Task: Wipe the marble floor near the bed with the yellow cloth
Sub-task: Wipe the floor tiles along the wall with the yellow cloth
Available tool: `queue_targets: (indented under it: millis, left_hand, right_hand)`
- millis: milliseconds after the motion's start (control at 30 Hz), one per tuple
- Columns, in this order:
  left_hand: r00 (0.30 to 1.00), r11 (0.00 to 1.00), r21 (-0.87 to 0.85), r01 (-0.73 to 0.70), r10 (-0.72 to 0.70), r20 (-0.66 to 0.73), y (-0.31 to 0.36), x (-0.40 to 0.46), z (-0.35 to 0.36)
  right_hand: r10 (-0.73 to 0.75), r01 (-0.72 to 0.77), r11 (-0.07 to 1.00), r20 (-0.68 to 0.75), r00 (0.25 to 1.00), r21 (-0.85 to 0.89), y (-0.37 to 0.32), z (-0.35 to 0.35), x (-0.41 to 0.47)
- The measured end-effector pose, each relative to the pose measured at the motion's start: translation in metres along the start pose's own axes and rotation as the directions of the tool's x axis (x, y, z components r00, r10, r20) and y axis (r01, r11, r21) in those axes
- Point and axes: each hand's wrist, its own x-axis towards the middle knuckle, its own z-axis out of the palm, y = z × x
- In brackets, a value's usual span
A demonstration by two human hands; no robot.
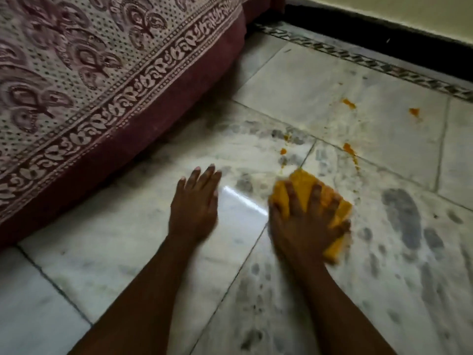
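Note:
The yellow cloth (304,184) lies bunched on the white marble floor (320,80), right of centre. My right hand (304,221) presses flat on top of it with fingers spread, blurred by motion. My left hand (195,201) rests palm down on the bare floor just left of the cloth, fingers together and holding nothing. The bed (89,85) with its maroon and cream patterned cover runs along the left, its edge a short way beyond my left hand.
Orange stains (348,103) dot the tiles beyond the cloth, one (349,149) close to its far right corner. Grey smudges mark the floor (404,213) to the right. A patterned border strip (384,65) and black skirting (384,34) run along the far wall.

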Motion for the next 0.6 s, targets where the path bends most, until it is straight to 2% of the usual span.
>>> queue_targets:
  millis: [33,67,133,200,233,267,333,400,467,500,533,600]
  left_hand:
    - [1.0,1.0,-0.009,0.006,-0.006,-0.016,-0.001,-0.002,-0.001]
    - [1.0,1.0,-0.022,0.014,-0.014,-0.019,-0.002,0.0,-0.001]
    - [1.0,0.999,-0.036,0.02,-0.02,-0.014,-0.003,0.002,-0.006]
    - [1.0,0.999,-0.035,0.025,-0.025,0.012,-0.001,0.002,-0.01]
    - [0.999,0.999,-0.031,0.035,-0.035,0.028,0.002,0.002,-0.013]
    - [0.999,0.999,-0.032,0.038,-0.037,0.037,0.004,0.002,-0.016]
    - [0.997,0.998,-0.041,0.037,-0.034,0.069,0.005,0.001,-0.019]
    - [0.997,0.998,-0.04,0.042,-0.039,0.071,0.004,0.003,-0.017]
    - [0.997,0.998,-0.046,0.045,-0.042,0.069,0.004,0.002,-0.015]
    - [0.997,0.998,-0.052,0.043,-0.04,0.06,0.004,0.002,-0.013]
    - [0.998,0.997,-0.061,0.041,-0.039,0.046,0.003,0.002,-0.013]
    - [0.999,0.995,-0.09,0.041,-0.04,0.016,0.0,0.002,-0.014]
  right_hand:
    - [0.02,-0.02,1.0,0.002,1.0,0.023,-0.022,0.005,0.013]
    - [-0.023,0.023,0.999,-0.008,1.0,0.043,-0.039,0.009,0.018]
    - [-0.256,0.256,0.966,-0.015,0.967,0.031,-0.048,0.012,0.002]
    - [-0.487,0.486,0.874,0.025,0.873,0.013,-0.025,0.0,-0.037]
    - [-0.541,0.541,0.841,0.055,0.839,0.016,-0.006,-0.011,-0.05]
    - [-0.555,0.556,0.831,0.073,0.829,0.009,0.014,-0.019,-0.057]
    - [-0.463,0.466,0.884,0.073,0.883,-0.027,0.032,-0.024,-0.051]
    - [-0.252,0.253,0.966,0.033,0.967,-0.053,0.008,-0.014,-0.023]
    - [-0.078,0.077,0.997,0.027,0.997,0.02,-0.041,0.001,0.007]
    - [-0.083,0.081,0.996,0.039,0.996,0.046,-0.061,0.004,0.015]
    - [-0.158,0.156,0.986,0.033,0.987,0.059,-0.075,0.009,0.013]
    - [-0.401,0.397,0.914,0.033,0.915,0.086,-0.072,0.006,-0.009]
